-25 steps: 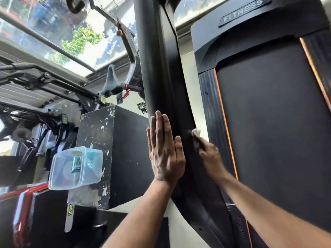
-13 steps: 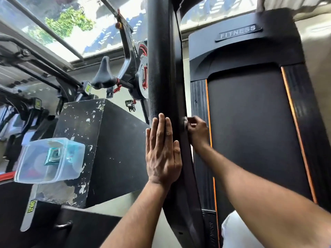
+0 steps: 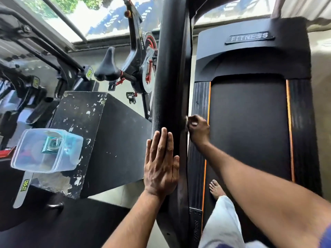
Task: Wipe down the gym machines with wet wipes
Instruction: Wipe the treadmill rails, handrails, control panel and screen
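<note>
At the far left, a clear plastic container [image 3: 47, 152] with a teal item inside sits on the near left corner of a black box [image 3: 100, 140] whose top is chipped and flecked with white. A silver strip with a yellow-green label [image 3: 23, 189] hangs down just below the container. Behind the box's far edge stands an exercise bike [image 3: 138, 68], its black saddle [image 3: 107, 67] pointing left and its flywheel trimmed in red.

Next comes the tall black upright post of the treadmill [image 3: 170, 77], running from top to bottom of the view. The left hand [image 3: 161, 165] lies flat against the post's left face, fingers straight and together, holding nothing. On the post's right edge the right hand [image 3: 198, 128] is curled into a fist around a small wet wipe [image 3: 187, 120], only a pale scrap of which shows between the knuckles and the post; the wipe presses against that edge.

Right of the post lies the treadmill deck: a ribbed side rail [image 3: 199, 108], an orange stripe, then the dark belt [image 3: 249, 126], with a motor cover reading FITNESS [image 3: 249, 37] at its far end. A bare foot [image 3: 215, 188] rests on the belt's near left edge.
</note>
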Action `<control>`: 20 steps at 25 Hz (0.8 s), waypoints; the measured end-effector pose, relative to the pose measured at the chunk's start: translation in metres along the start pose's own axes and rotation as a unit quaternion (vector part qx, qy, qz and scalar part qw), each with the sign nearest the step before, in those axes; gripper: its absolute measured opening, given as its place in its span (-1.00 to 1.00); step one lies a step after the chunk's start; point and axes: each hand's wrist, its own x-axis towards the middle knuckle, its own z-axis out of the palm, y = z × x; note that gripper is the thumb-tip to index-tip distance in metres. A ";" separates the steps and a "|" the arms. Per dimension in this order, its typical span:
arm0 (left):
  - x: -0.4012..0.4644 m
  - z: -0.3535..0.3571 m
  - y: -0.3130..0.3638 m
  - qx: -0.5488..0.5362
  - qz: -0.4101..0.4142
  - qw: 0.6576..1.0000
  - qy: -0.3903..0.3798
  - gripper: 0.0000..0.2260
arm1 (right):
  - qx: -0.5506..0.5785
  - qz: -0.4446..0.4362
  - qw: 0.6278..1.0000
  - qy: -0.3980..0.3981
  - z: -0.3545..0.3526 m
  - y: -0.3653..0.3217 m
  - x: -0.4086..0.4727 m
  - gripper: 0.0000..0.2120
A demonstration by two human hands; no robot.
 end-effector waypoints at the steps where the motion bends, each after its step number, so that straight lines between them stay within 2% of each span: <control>1: 0.001 0.000 0.001 0.005 -0.006 1.000 -0.006 -0.40 | -0.020 0.035 0.999 -0.024 -0.002 0.008 -0.012 -0.90; 3: 0.000 -0.002 0.002 0.005 -0.011 1.000 -0.016 -0.39 | -0.004 0.059 0.997 -0.055 -0.008 0.013 -0.053 -0.90; 5: 0.001 -0.006 0.005 0.001 -0.015 0.999 -0.031 -0.40 | 0.053 -0.003 0.998 -0.043 -0.015 -0.007 -0.083 -0.83; 7: 0.011 -0.016 0.010 -0.011 -0.036 0.998 -0.044 -0.43 | 0.135 -0.043 0.990 -0.027 -0.021 -0.039 -0.076 -0.72; 9: 0.040 -0.027 0.012 -0.040 -0.051 0.996 -0.053 -0.44 | 0.208 -0.005 0.973 -0.098 -0.023 -0.066 -0.049 -0.61; 12: 0.133 -0.032 0.009 -0.092 -0.043 0.994 -0.047 -0.43 | 0.316 0.101 0.918 -0.217 -0.026 -0.061 -0.023 -0.61; 15: 0.217 -0.022 0.005 -0.060 -0.042 0.994 -0.076 -0.42 | 0.306 0.118 0.903 -0.277 -0.037 -0.046 -0.066 -0.56; 17: 0.233 -0.015 0.005 -0.016 -0.047 0.996 -0.078 -0.43 | 0.329 0.061 0.901 -0.275 -0.041 -0.058 -0.075 -0.44; 18: 0.234 -0.014 0.006 -0.012 -0.047 0.996 -0.075 -0.43 | 0.339 0.037 0.897 -0.280 -0.042 -0.069 -0.058 -0.35; 20: 0.232 -0.016 0.005 -0.034 -0.043 0.996 -0.067 -0.45 | 0.299 0.012 0.915 -0.271 -0.035 -0.085 -0.002 -0.30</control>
